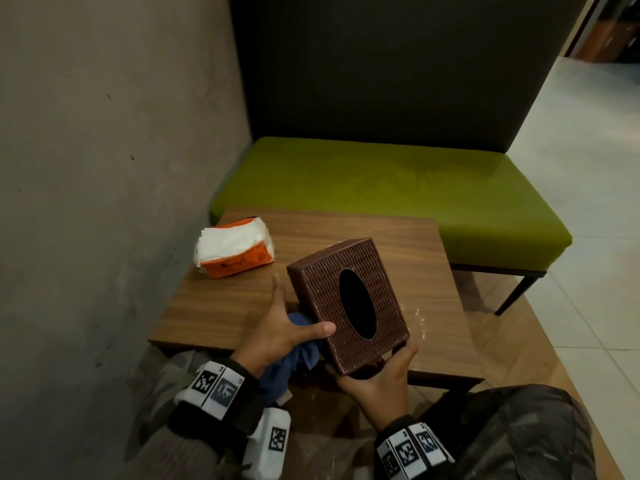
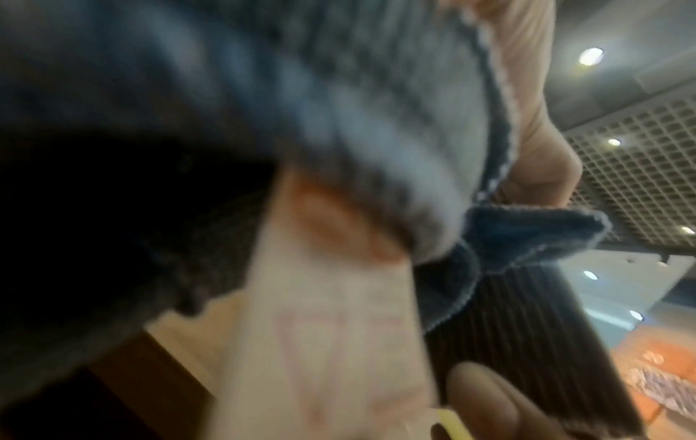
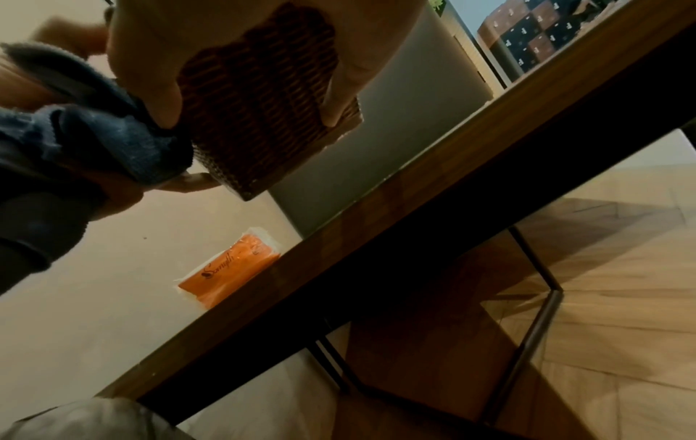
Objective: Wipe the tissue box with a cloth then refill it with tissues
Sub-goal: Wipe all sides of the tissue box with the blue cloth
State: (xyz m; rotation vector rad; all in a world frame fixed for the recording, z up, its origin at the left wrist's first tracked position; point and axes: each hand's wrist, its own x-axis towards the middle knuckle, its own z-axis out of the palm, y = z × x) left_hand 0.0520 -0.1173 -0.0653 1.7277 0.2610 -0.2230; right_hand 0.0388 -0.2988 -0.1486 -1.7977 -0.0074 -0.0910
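Observation:
The brown woven tissue box (image 1: 322, 282) is held tilted above the near edge of the wooden table (image 1: 214, 306), its oval opening facing me. My right hand (image 1: 381, 375) grips its near bottom corner from below; its fingers (image 3: 150, 59) lie on the box's (image 3: 263, 98) underside. My left hand (image 1: 284, 327) holds a bunched blue cloth (image 1: 294, 362) against the box's left side, thumb laid on the top face. The cloth (image 2: 339, 104) fills the left wrist view. An orange tissue pack (image 1: 235, 251), torn open with white tissues showing, lies at the table's back left.
A grey wall (image 1: 104, 168) runs along the table's left side. A green-cushioned bench (image 1: 381, 181) with a dark backrest stands behind the table. Tiled floor lies to the right. My knees are under the table's near edge (image 3: 414, 223).

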